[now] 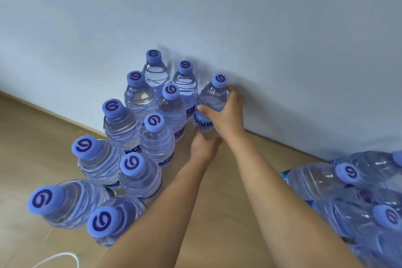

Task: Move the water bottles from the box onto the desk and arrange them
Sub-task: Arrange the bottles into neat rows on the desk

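Observation:
A clear water bottle (214, 93) with a blue cap stands at the back right of the group, close to the wall. My right hand (226, 115) grips its body from the right, thumb across the label. My left hand (203, 148) reaches in low at the bottle's base; its fingertips are hidden under my right wrist and the bottle. Several more bottles (156, 137) of the same kind stand upright in two rows on the wooden desk (228, 180), running from the wall toward the near left.
A pack of further bottles (348, 191), wrapped in clear plastic, lies at the right edge of the desk. The pale blue wall (261, 28) closes off the back. A white cable (63, 257) loops at the near left.

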`<control>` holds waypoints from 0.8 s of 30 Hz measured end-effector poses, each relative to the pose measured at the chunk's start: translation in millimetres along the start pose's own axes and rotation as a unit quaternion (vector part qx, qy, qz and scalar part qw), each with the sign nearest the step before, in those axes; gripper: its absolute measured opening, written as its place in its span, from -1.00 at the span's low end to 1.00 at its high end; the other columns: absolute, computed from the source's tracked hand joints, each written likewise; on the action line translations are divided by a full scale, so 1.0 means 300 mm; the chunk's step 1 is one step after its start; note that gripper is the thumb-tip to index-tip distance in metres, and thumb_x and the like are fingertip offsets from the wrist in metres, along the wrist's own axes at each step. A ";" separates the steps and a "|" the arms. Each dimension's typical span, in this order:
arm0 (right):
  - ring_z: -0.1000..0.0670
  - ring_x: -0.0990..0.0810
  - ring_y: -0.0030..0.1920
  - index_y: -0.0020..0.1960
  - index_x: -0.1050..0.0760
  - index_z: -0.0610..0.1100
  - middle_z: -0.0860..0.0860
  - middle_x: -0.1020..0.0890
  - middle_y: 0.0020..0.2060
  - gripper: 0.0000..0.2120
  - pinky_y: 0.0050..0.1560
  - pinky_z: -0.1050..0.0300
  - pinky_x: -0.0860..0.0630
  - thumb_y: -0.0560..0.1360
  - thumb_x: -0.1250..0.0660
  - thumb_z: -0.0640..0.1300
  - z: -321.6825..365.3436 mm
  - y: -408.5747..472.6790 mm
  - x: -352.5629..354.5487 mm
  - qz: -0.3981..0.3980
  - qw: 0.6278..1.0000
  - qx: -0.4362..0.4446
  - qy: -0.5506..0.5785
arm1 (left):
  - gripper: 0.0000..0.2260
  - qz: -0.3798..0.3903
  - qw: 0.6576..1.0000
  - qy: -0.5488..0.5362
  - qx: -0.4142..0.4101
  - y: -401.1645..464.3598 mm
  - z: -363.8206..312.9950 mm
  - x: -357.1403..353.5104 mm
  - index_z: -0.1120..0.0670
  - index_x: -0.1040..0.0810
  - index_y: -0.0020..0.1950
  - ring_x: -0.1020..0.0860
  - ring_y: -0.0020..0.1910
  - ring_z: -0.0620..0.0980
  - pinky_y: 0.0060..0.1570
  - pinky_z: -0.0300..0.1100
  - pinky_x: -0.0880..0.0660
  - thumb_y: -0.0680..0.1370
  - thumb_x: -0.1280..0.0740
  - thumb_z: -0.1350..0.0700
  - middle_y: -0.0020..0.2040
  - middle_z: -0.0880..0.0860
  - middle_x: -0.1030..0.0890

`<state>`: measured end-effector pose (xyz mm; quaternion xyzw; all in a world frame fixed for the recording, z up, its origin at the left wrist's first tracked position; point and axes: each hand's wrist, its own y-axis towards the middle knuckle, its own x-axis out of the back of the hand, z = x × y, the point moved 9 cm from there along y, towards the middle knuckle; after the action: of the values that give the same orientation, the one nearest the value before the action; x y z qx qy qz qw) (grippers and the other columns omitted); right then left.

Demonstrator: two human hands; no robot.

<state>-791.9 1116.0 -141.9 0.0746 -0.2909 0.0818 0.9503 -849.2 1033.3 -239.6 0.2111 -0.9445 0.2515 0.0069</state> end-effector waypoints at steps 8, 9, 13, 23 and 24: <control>-0.16 -0.51 0.06 0.05 -0.54 -0.27 -0.14 -0.58 -0.02 -0.75 0.04 0.27 -0.30 0.42 -0.43 -0.19 -0.014 -0.372 0.464 -0.157 0.975 0.052 -0.145 | -0.32 0.164 0.967 0.167 -0.099 -0.215 0.022 -0.244 0.18 -0.24 0.49 -0.32 0.41 0.05 0.31 -0.14 -0.32 0.44 -0.44 0.12 0.43 0.13 -0.35; -0.16 -0.51 0.00 0.01 -0.54 -0.29 -0.17 -0.59 -0.06 -0.80 0.01 0.23 -0.33 0.42 -0.41 -0.25 -0.003 -0.426 0.549 -0.224 0.959 0.062 -0.165 | -0.32 0.183 0.960 0.185 -0.104 -0.243 0.035 -0.275 0.19 -0.23 0.49 -0.31 0.42 0.03 0.34 -0.16 -0.30 0.45 -0.43 0.12 0.45 0.13 -0.33; -0.20 -0.44 0.11 0.18 -0.46 -0.32 -0.25 -0.53 0.06 -0.68 0.07 0.19 -0.27 0.43 -0.34 -0.33 -0.063 -0.479 0.712 -0.287 0.934 -0.009 -0.213 | -0.35 0.235 0.938 0.234 -0.105 -0.314 0.071 -0.344 0.16 -0.24 0.49 -0.35 0.39 0.02 0.26 -0.25 -0.31 0.46 -0.41 0.14 0.45 0.10 -0.35; -0.15 -0.50 0.08 0.18 -0.44 -0.17 -0.11 -0.56 0.08 -0.70 -0.10 0.13 -0.29 0.48 -0.35 -0.11 -0.162 -0.486 0.692 -0.214 0.946 -0.136 -0.202 | -0.27 0.247 0.907 0.289 -0.182 -0.361 0.013 -0.348 0.09 -0.19 0.52 -0.37 0.38 -0.03 0.10 -0.37 -0.28 0.43 -0.46 0.14 0.46 0.03 -0.35; -0.15 -0.51 0.03 0.12 -0.46 -0.16 -0.09 -0.58 0.03 -0.72 -0.13 0.12 -0.30 0.47 -0.37 -0.07 -0.137 -0.501 0.690 -0.222 0.943 -0.128 -0.211 | -0.22 0.248 0.907 0.285 -0.186 -0.366 0.011 -0.344 0.07 -0.15 0.53 -0.34 0.40 -0.04 0.11 -0.37 -0.27 0.41 -0.48 0.11 0.47 0.01 -0.33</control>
<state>-570.7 1000.4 -72.8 0.0308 -0.4688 -0.1872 0.8627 -710.8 986.4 -202.8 -0.1155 -0.9538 0.1146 0.2526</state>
